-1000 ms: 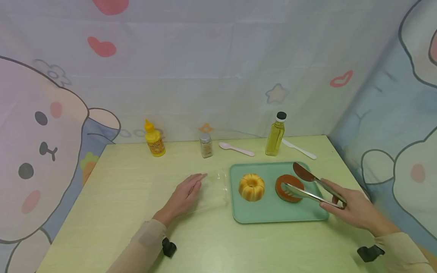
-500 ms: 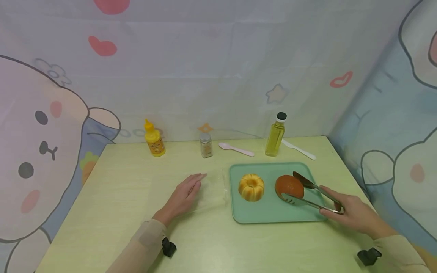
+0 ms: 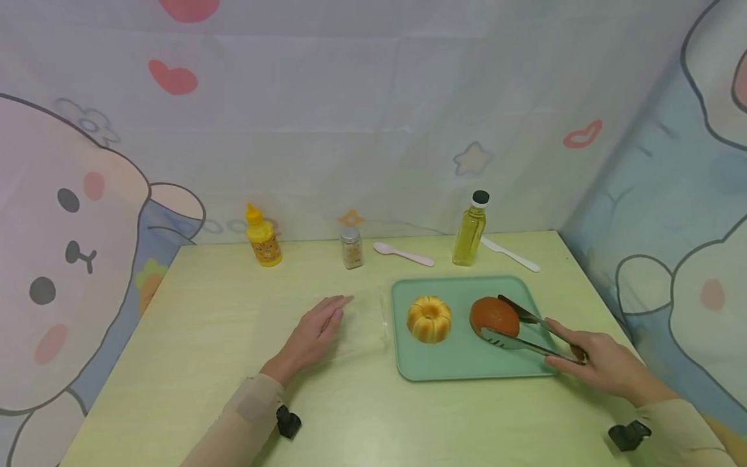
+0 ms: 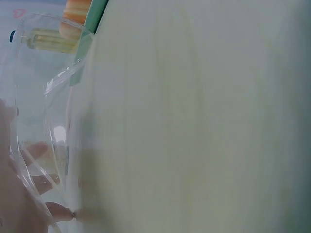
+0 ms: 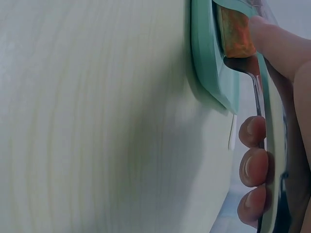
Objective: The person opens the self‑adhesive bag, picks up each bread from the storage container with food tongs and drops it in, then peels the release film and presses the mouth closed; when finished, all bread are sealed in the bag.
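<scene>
Pale green wood-grain table set in corner. Behind and at right, walls covered by pastel cloth printed with cartoon rabbits, hearts, star. Scene lit evenly, softly.

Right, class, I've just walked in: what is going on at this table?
A person's right hand holds metal tongs whose tips sit on either side of a brown cake on a green tray, beside a yellow ring cake. The left hand rests flat on a clear plastic bag left of the tray.
</scene>
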{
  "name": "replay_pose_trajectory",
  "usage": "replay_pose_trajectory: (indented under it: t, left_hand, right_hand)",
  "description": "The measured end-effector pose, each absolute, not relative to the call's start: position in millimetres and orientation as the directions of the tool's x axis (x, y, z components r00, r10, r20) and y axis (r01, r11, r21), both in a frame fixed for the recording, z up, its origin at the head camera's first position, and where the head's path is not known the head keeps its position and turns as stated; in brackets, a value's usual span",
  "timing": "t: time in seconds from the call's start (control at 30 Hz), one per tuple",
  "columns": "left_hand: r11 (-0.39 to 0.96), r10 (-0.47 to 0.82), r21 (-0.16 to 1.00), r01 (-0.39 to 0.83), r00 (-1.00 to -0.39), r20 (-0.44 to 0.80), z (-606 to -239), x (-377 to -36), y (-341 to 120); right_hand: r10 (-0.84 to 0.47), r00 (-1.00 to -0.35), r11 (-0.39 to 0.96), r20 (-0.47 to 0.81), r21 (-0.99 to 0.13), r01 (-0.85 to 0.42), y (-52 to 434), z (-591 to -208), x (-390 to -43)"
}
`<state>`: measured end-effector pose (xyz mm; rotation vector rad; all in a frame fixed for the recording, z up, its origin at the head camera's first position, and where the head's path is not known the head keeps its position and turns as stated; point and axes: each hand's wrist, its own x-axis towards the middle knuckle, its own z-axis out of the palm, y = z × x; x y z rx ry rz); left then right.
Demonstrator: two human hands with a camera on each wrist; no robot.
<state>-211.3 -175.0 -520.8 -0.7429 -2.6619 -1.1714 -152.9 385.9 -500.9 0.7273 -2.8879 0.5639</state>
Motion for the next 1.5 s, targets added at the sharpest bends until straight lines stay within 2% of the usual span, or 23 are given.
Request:
replay_pose_trajectory:
  t: [0.4, 0.7, 1.1, 1.5]
  left_hand:
    - [0.611, 0.354, 0.670, 0.421, -0.903, 0.244, -519.9, -208.4, -176.7]
    - [0.582, 0.374, 0.672, 0.458, -0.884, 0.280, -522.2, -208.9, -177.4]
    - [0.591, 0.380, 0.655, 0.471, -0.879, 0.289, -519.4, -209.4, -175.3]
    - [0.599, 0.391, 0.626, 0.499, -0.865, 0.316, -515.9, -210.4, -171.5]
  right_hand:
    - [-0.435, -0.868, 0.830, 0.241, -0.266, -0.490, 379.4, -494.1, -155.4]
    - [-0.479, -0.800, 0.786, 0.362, -0.228, -0.574, 363.8, -476.7, -170.1]
    - [-0.555, -0.746, 0.718, 0.369, -0.240, -0.653, 316.9, -457.0, -188.0]
    - [-0.638, -0.711, 0.670, 0.297, -0.242, -0.702, 269.7, -451.0, -206.0]
